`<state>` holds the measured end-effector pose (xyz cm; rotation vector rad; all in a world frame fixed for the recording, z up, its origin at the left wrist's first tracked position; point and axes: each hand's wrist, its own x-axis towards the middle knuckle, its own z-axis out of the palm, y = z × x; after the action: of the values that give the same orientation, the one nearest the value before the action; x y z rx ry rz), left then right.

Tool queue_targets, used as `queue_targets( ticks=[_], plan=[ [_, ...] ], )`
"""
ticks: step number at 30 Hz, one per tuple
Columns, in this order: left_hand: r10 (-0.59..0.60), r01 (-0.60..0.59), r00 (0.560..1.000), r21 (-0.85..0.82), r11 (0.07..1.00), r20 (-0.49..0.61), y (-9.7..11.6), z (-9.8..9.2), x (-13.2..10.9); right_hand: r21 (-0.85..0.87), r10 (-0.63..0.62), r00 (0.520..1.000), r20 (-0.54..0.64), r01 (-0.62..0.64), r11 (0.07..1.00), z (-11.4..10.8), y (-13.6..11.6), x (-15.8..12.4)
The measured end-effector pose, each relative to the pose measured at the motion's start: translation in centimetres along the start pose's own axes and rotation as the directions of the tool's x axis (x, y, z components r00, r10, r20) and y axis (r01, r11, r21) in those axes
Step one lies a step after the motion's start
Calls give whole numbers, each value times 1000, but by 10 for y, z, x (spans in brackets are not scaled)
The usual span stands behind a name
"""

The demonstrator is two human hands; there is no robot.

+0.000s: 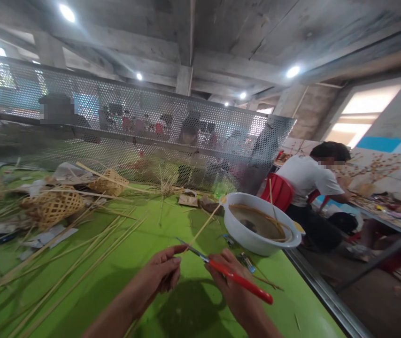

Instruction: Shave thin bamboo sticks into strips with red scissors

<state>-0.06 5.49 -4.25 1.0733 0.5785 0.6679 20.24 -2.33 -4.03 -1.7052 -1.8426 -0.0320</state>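
My left hand (165, 270) pinches a thin bamboo strip (205, 224) between thumb and forefinger. The strip slants up and right towards the rim of a white basin (237, 230). In my right hand (231, 293) is a pair of red-handled scissors (239, 279), pointing left. Their blades meet the strip beside my left fingertips; whether they are parted or closed on it I cannot tell. Brownish water (253, 223) stands in the basin, with a thin stick (273, 202) leaning in it.
Long bamboo strips (91, 256) and woven baskets (54, 206) lie on the left of the green table (130, 286). Small packets (246, 262) lie near the basin. A perforated metal screen (144, 136) borders the far side. At right, a person (309, 178) sits on a red chair (278, 190).
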Motion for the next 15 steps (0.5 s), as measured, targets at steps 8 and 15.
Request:
queue_targets(
  ticks=[8, 15],
  plan=[
    [31, -28, 999, -105, 994, 29, 5, 5, -5, 7, 196, 961, -198, -198, 980, -10, 26, 3],
    [74, -73, 997, -82, 994, 6, 2, 2, 0, 8, -7, 1000, -27, 7, 1000, -1, 6, 0]
  ],
)
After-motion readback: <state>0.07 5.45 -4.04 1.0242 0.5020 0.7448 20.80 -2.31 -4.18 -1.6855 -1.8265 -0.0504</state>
